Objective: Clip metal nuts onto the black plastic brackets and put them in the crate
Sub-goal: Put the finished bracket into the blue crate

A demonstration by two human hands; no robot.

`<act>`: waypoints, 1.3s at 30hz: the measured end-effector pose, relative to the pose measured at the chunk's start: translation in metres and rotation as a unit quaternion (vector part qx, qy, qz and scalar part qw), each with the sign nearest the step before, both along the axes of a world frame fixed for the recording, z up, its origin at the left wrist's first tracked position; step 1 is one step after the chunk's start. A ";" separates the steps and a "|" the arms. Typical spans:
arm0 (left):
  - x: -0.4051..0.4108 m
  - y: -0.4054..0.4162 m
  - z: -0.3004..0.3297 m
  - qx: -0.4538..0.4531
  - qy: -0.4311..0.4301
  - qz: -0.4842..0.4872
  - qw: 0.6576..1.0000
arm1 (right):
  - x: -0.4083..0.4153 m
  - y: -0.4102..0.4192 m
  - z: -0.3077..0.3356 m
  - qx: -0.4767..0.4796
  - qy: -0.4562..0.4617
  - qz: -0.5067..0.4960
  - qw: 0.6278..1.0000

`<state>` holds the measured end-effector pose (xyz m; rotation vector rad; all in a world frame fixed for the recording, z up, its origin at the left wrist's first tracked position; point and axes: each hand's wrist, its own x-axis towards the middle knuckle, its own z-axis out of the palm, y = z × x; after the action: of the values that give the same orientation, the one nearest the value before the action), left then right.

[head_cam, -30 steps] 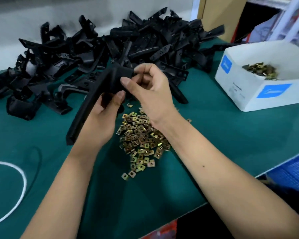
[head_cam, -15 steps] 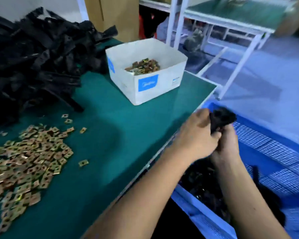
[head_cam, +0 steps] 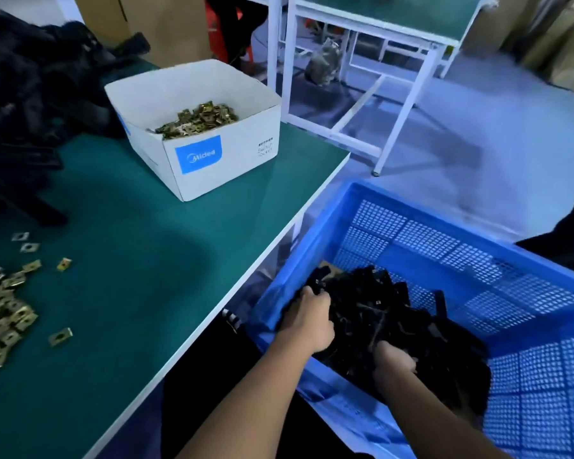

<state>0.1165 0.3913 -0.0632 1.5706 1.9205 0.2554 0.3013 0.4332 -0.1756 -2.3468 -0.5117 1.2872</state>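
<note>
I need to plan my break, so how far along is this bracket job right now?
Done: a heap of black brackets already lies in the blue crate. In hand: the left hand and right hand are both down in that heap; blur hides whether they grip anything. Left: a big bracket pile on the table, loose nuts beside it, and more nuts in the white box.

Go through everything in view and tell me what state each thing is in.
Blue crate: beside the table, partly filled with black brackets.
Left hand: down in the crate, on the brackets.
Right hand: also among them; grip unclear.
White box: open, holds metal nuts.
Loose nuts: scattered on green table.
</note>
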 end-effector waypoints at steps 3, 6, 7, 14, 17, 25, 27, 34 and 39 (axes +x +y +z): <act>-0.001 0.012 0.026 0.116 -0.034 0.029 0.992 | -0.039 0.010 0.045 0.150 -0.052 0.012 0.987; -0.007 0.025 0.073 0.249 -0.054 0.036 0.966 | -0.084 0.017 0.108 0.379 -0.125 0.103 0.911; -0.009 0.027 0.091 0.294 -0.060 0.038 0.953 | -0.097 0.016 0.132 0.458 -0.127 0.124 0.871; -0.099 -0.025 0.199 0.606 -0.039 0.164 0.777 | -0.215 -0.027 0.279 0.706 -0.020 0.283 0.649; -0.163 -0.080 0.213 0.638 0.010 0.257 0.726 | -0.283 -0.066 0.305 0.685 0.065 0.402 0.604; -0.317 -0.282 0.166 0.507 0.263 0.557 0.603 | -0.435 -0.190 0.296 0.514 -0.034 0.806 0.291; -0.349 -0.331 0.154 0.441 0.305 0.636 0.555 | -0.466 -0.219 0.287 0.505 -0.067 0.829 0.233; -0.392 -0.355 0.139 0.168 0.233 0.687 0.668 | -0.496 -0.240 0.263 0.528 -0.063 0.823 0.199; -0.394 -0.359 0.132 0.206 0.249 0.654 0.684 | -0.494 -0.237 0.259 0.538 0.007 0.819 0.200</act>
<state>-0.2771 0.0319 0.0691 0.0733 3.3058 0.9604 -0.1931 0.1960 0.0830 0.2838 -2.8499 0.4948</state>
